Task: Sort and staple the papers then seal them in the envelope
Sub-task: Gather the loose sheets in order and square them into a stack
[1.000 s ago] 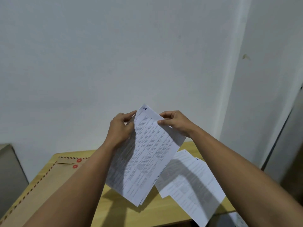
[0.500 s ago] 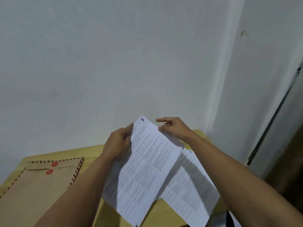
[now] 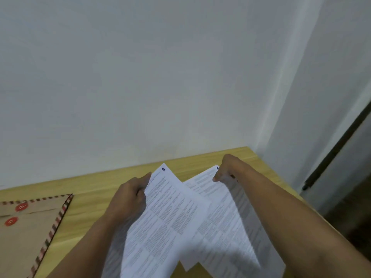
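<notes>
The left hand (image 3: 128, 199) grips the upper left edge of a printed sheet (image 3: 166, 217) marked "1", fingers closed on it above the table (image 3: 96, 199). The right hand (image 3: 230, 169) pinches the top corner of the other papers (image 3: 226, 217) lying on the table. A brown envelope (image 3: 26, 231) lies at the far left.

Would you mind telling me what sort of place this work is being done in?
Probably a plain home or office corner: a light wooden desk pushed against bare white walls, with printed papers and a brown string-tie envelope on it.
</notes>
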A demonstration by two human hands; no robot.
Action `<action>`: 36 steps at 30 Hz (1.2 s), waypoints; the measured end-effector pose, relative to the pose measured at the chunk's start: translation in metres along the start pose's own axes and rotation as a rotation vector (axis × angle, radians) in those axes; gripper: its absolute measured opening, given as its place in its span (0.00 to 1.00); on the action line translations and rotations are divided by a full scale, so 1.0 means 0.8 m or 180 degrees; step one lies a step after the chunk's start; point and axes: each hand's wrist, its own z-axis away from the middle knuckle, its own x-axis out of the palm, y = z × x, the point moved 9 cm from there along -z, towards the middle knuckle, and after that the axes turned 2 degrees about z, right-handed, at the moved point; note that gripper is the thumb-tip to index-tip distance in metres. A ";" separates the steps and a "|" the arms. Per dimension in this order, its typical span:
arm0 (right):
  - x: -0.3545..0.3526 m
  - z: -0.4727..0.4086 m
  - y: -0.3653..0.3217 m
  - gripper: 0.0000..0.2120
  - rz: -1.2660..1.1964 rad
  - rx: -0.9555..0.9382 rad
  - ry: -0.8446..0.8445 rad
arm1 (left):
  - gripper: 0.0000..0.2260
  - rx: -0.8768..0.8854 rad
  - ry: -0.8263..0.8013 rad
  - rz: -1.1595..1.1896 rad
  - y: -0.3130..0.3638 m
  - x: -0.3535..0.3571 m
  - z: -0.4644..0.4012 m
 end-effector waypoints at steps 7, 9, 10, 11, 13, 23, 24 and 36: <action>0.011 -0.021 0.006 0.29 -0.0076 0.0412 -0.0277 | 0.38 0.0075 0.0134 0.0315 -0.008 0.001 -0.008; 0.010 -0.014 0.007 0.28 -0.0128 0.0415 -0.0230 | 0.38 0.0086 0.0139 0.0367 -0.010 0.002 -0.008; 0.010 -0.013 0.006 0.27 -0.0174 0.0400 -0.0232 | 0.39 0.0075 0.0155 0.0402 -0.011 0.002 -0.008; 0.011 -0.012 0.005 0.26 -0.0208 0.0368 -0.0223 | 0.38 0.0084 0.0161 0.0449 -0.010 0.001 -0.007; 0.012 -0.016 0.006 0.27 -0.0242 0.0382 -0.0166 | 0.33 0.0133 0.0149 0.0547 -0.004 -0.002 -0.004; -0.065 0.049 -0.036 0.10 -0.1301 -0.0319 0.1581 | 0.35 0.0575 0.0384 0.0221 0.044 -0.053 0.013; -0.074 0.058 -0.043 0.10 -0.1385 -0.0422 0.1676 | 0.36 0.0613 0.0427 0.0202 0.050 -0.060 0.016; -0.189 0.212 -0.130 0.06 -0.2801 -0.2409 0.1305 | 0.27 0.0949 0.0889 -0.0245 0.133 -0.139 0.055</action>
